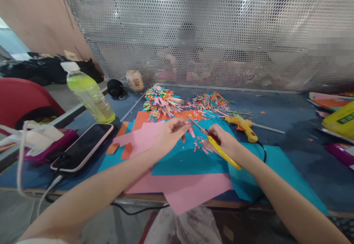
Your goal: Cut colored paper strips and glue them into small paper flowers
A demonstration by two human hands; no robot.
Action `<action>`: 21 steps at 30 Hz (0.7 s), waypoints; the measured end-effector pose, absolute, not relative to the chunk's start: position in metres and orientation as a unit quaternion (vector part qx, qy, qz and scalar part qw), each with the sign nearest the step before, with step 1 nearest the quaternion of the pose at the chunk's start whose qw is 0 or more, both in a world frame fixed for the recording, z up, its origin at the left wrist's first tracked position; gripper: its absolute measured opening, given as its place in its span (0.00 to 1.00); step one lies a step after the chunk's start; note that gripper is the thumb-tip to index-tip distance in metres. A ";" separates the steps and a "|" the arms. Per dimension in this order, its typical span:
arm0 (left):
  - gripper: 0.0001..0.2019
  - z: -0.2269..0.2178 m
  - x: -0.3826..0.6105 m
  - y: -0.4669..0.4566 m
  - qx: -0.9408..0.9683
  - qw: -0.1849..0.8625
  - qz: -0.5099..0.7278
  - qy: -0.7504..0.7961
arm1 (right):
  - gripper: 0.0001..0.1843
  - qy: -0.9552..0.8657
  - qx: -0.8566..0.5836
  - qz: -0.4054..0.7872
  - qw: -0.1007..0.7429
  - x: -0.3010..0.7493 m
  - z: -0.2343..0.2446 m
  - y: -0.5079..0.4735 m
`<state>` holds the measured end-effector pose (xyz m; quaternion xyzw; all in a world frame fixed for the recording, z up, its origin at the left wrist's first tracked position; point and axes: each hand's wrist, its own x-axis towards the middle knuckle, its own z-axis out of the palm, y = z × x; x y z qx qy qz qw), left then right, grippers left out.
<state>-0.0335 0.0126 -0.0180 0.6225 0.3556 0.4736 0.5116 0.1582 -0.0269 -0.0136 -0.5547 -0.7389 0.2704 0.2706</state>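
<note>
My left hand [173,133] pinches a small pink paper strip [191,131] above the blue paper sheets [190,164]. Yellow-handled scissors [222,151] are gripped in my right hand [224,140], their blades pointing up and left close to the strip. Below the blades, small cut paper bits [199,143] lie on the blue sheet. Pink paper [143,137] lies under and left of my left hand, and another pink sheet [196,190] hangs over the table's front edge. Behind my hands stands a pile of fringed paper flowers [160,102] in several colours.
A yellow glue gun [243,126] lies right of my right hand, its black cord running forward. Paper scraps [211,102] are heaped at the back. At left are a phone [84,146] and a bottle of green drink [90,94]. A perforated metal panel [221,33] borders the table's back.
</note>
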 end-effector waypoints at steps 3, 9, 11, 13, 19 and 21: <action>0.10 -0.019 -0.033 0.014 0.592 0.534 0.482 0.363 | 0.16 -0.733 -0.575 0.232 0.280 0.162 -0.019 -0.022; 0.09 -0.023 -0.033 0.015 0.544 0.592 0.488 0.339 | 0.17 -0.721 -0.585 0.211 0.305 0.167 -0.026 -0.017; 0.08 -0.023 -0.032 0.014 0.540 0.604 0.485 0.329 | 0.17 -0.718 -0.584 0.214 0.313 0.167 -0.026 -0.017; 0.07 -0.023 -0.031 0.013 0.530 0.620 0.483 0.317 | 0.17 -0.716 -0.580 0.217 0.322 0.167 -0.025 -0.017; 0.10 -0.023 -0.030 0.014 0.459 0.681 0.504 0.268 | 0.16 -0.715 -0.562 0.230 0.348 0.168 -0.026 -0.015; 0.11 -0.024 -0.030 0.015 0.472 0.678 0.497 0.265 | 0.16 -0.711 -0.568 0.230 0.344 0.168 -0.026 -0.016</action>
